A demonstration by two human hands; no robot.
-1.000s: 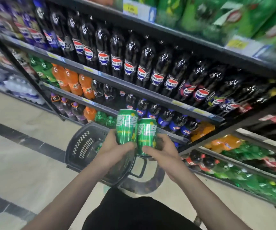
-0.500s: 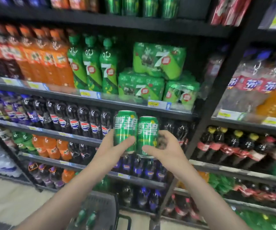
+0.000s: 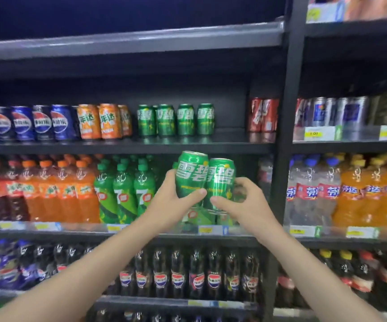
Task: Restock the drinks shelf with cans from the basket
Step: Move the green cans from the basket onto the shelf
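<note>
Upright, touching, one green can (image 3: 190,175) per hand, fingers (image 3: 173,174) round each

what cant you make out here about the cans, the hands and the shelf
- Head view: right hand fingers, hidden behind its green can.
- Base of the left hand's can, covered by that hand.
- Price tags, blurred, mostly unreadable.
- Basket: out of frame.
- Rows behind the shelved green cans: hidden by the front ones.

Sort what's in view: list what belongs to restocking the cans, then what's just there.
Job:
left hand holding left green can
right hand holding right green can
green cans on the shelf
empty gap beside them

Just there:
blue cans
orange cans
red cans
green bottles
orange bottles
dark bottles
</note>
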